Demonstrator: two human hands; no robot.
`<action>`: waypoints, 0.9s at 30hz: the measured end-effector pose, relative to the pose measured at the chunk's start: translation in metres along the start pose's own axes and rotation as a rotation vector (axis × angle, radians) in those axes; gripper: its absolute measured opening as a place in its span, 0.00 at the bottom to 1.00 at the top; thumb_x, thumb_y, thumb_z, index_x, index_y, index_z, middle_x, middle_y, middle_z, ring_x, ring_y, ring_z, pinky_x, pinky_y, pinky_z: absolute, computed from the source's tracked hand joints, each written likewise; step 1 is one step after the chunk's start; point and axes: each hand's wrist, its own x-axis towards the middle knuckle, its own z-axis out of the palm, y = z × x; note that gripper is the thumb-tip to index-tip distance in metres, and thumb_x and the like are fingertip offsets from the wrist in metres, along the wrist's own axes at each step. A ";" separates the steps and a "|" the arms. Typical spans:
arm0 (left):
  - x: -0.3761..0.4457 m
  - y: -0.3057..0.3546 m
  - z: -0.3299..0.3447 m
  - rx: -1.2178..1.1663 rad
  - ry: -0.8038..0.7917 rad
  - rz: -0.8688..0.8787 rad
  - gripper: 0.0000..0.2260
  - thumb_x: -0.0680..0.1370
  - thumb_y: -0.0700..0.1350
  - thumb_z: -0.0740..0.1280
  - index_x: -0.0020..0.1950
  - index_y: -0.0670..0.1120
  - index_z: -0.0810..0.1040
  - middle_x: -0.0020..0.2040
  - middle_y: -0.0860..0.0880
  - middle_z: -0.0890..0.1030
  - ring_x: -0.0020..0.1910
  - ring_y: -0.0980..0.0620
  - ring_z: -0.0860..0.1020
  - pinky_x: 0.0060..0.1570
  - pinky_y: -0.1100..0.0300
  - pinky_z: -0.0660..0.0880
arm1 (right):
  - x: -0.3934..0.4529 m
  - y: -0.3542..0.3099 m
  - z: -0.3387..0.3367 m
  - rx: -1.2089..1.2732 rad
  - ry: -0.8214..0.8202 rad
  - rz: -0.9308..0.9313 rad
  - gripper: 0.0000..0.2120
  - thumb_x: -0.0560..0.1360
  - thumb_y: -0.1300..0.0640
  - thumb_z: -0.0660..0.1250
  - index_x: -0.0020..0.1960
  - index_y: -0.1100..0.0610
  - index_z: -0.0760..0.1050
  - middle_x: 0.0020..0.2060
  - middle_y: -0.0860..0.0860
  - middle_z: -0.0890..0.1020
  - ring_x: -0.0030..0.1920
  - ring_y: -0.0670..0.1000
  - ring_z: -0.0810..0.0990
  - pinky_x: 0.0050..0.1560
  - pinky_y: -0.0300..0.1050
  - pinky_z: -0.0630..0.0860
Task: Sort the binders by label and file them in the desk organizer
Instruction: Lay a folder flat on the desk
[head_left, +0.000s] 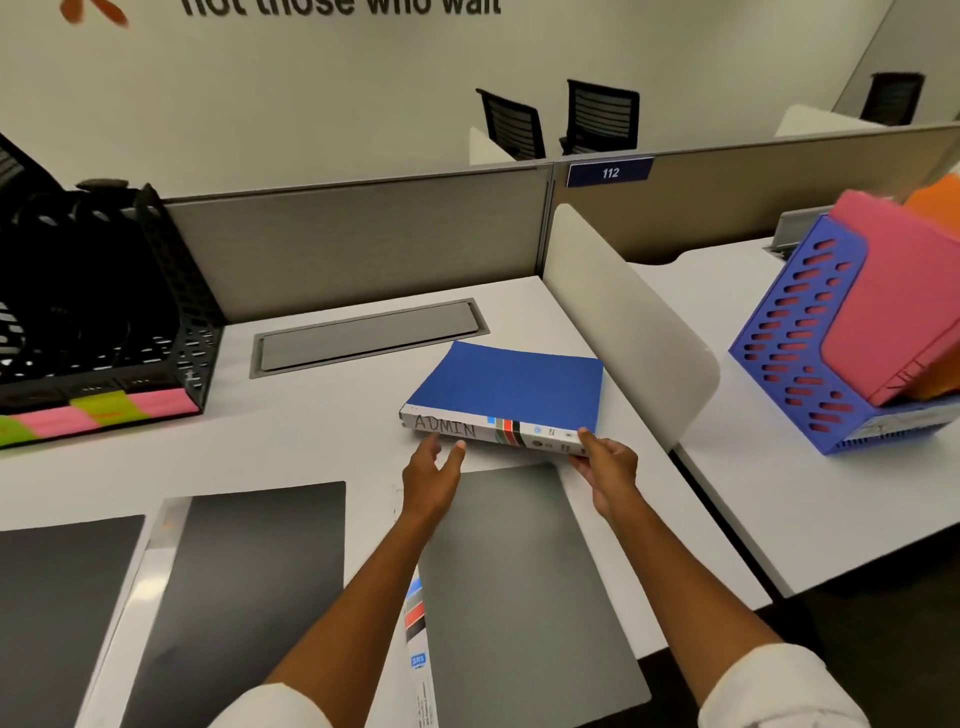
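You worked at a white desk (322, 447), and the black desk organizer (104, 322) stood at its far left corner against the partition, with pink and green sticky labels (98, 413) along its front lip. I could not read those labels, so the sensible course was to check them against the spine before you committed to a slot. Three grey binders (519, 582) lay flat nearer to you, one under your forearms and two to the left. On the neighbouring desk a blue file rack (810, 332) held pink and orange folders; it was well apart from the job.

The blue binder (509, 384) lay flat near the desk's right divider, its white spine facing you with ADMIN handwritten on it. That was the one in hand. To lift it well, you needed support under both ends of the spine, since a one-corner grip would likely let the covers sag open. Then it had to be turned upright, spine out, and carried across to the left without knocking the organizer's dividers.

Your right hand (605, 460) had hold of the binder's right-hand spine corner, thumb on top of the cover and fingers curled beneath. Your left hand (431, 467) was loose and open, fingers extended, fingertips at the lower edge of the spine below the ADMIN lettering, touching it or very nearly; it gripped nothing. Both forearms were stretched forward, white sleeves pushed back.
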 end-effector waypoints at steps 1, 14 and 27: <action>-0.002 0.003 0.002 -0.010 -0.025 -0.026 0.26 0.79 0.54 0.64 0.74 0.45 0.65 0.70 0.44 0.72 0.68 0.45 0.71 0.63 0.54 0.69 | -0.006 -0.002 0.001 0.042 0.002 0.009 0.06 0.76 0.60 0.70 0.46 0.62 0.75 0.50 0.60 0.81 0.51 0.58 0.82 0.55 0.53 0.80; -0.069 0.004 -0.004 -0.301 -0.381 -0.175 0.11 0.78 0.57 0.64 0.41 0.52 0.70 0.40 0.51 0.71 0.41 0.54 0.71 0.50 0.55 0.69 | -0.107 0.019 -0.012 0.369 -0.041 0.050 0.05 0.75 0.66 0.69 0.48 0.65 0.73 0.50 0.62 0.81 0.55 0.63 0.81 0.55 0.57 0.80; -0.180 -0.036 0.003 -0.634 -0.187 -0.130 0.20 0.76 0.49 0.70 0.65 0.43 0.73 0.56 0.44 0.82 0.56 0.49 0.81 0.51 0.57 0.80 | -0.242 0.080 -0.060 0.573 -0.108 0.079 0.11 0.74 0.67 0.69 0.53 0.62 0.70 0.53 0.63 0.80 0.56 0.62 0.81 0.54 0.57 0.80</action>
